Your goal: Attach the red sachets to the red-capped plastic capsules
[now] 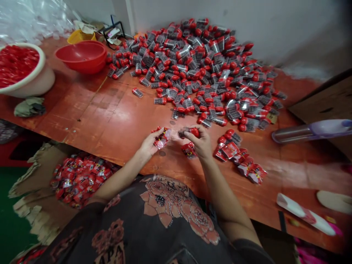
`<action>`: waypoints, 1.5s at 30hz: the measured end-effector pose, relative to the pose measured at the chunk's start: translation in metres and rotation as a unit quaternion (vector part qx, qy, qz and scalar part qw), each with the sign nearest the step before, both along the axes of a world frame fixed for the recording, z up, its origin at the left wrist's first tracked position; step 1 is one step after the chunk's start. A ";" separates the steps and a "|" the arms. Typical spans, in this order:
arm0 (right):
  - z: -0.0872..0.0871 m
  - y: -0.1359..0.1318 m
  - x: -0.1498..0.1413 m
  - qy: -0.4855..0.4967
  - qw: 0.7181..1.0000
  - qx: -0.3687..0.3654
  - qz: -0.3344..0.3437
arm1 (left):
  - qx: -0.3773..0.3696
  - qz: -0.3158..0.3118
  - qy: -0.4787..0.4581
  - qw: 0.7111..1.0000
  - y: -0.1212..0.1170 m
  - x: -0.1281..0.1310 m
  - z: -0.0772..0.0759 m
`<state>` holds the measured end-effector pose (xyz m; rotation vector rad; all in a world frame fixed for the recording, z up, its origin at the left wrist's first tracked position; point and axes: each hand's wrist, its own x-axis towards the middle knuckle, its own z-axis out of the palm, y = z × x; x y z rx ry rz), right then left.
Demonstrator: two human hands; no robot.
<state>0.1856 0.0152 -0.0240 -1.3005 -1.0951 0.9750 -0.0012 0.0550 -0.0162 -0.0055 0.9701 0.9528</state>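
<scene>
My left hand is closed on a shiny red printed plastic wrapper, with its thumb on top. In my right hand is a small clear tube with a red cap, its dark contents pointing toward the wrapper. The two hands are a little apart over the table. Just below the right hand lies another red wrapper on the tabletop. Farther right sit several red wrappers beside a few capped tubes.
A large heap of red-capped tubes covers the back of the table. At left stand a white tub of red caps and a red bowl. A carton of red packets is below the table edge. A purple-lidded bottle lies right.
</scene>
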 end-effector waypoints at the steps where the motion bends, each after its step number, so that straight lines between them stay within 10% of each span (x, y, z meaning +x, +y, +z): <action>1: 0.004 -0.008 -0.006 0.033 0.999 -0.011 0.021 | 0.006 -0.002 0.000 1.000 -0.001 0.001 0.000; 45: 0.014 -0.048 -0.050 0.003 0.998 -0.066 -0.013 | 0.220 0.041 0.106 0.969 -0.021 0.007 0.013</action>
